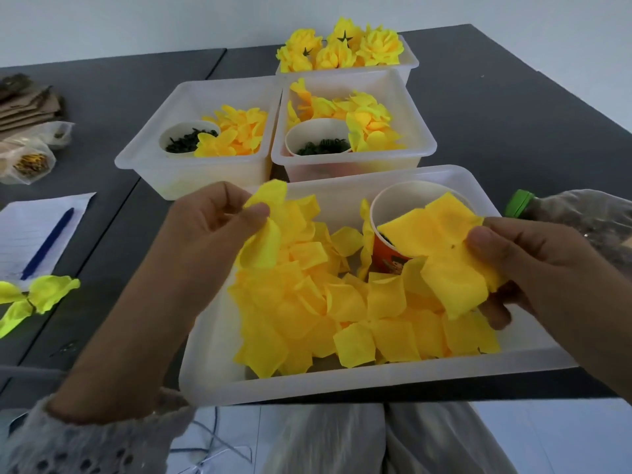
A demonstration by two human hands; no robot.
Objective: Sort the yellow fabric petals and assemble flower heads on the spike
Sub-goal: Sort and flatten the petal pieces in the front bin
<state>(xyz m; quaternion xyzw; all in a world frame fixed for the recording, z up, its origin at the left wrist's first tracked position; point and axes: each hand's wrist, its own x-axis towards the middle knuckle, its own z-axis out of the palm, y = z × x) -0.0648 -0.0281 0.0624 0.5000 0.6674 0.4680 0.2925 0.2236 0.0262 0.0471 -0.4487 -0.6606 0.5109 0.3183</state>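
A white tray (219,371) at the table's near edge holds a heap of loose yellow fabric petals (342,319) and an orange paper cup (390,258). Above its left side, my left hand (212,227) pinches a small yellow petal piece (265,230) between thumb and fingers. On the right, my right hand (533,275) grips a larger flat petal layer (444,258) with a small hole near its middle, held over the cup. No spike is visible.
Two white bins (143,165) (420,148) behind hold petals and cups of dark green parts. A farther bin (410,63) holds finished yellow flower heads (342,46). Notepad with blue pen (48,244), lime petals (37,295) and bags lie left; a green-capped bottle (519,203) lies right.
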